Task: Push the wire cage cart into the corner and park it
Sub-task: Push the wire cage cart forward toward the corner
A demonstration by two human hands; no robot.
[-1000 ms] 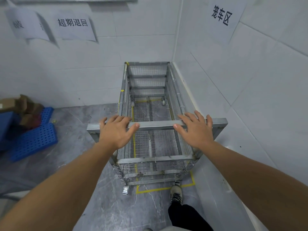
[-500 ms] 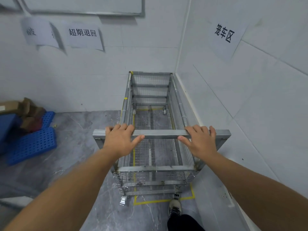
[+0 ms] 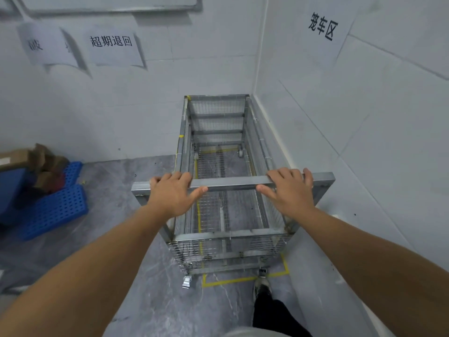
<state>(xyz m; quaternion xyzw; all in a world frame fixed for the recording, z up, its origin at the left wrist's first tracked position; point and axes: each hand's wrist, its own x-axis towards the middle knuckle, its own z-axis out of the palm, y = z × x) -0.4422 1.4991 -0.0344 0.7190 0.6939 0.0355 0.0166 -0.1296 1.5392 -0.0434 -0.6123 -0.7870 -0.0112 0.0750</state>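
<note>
Wire cage cart (image 3: 220,190) now deeper in the corner than a second ago, far end close against the back wall (image 3: 121,105), right side just beside the right wall (image 3: 364,142). Near end just inside the yellow tape outline (image 3: 243,279) on the grey floor (image 3: 136,276), so parking judged nearly finished; perhaps only a final nudge and the wheel brake (image 3: 186,282) left to set.

Left hand (image 3: 173,194) curled over the top rail (image 3: 230,183) near its left end, fingers draped across the far edge, thumb stretched along the near side. Right hand (image 3: 290,190) the same near the right end, fingers hooked over, thumb pointing inward. Both half-closed on the rail in a loose pushing hold rather than a tight fist, fingers more wrapped than a second ago, when they lay flatter.

Paper sign (image 3: 322,26) on the right wall above the cart. Blue plastic pallets (image 3: 51,210) and cardboard (image 3: 36,161) well apart to the left. One shoe (image 3: 262,288) just behind the cart's near right wheel.
</note>
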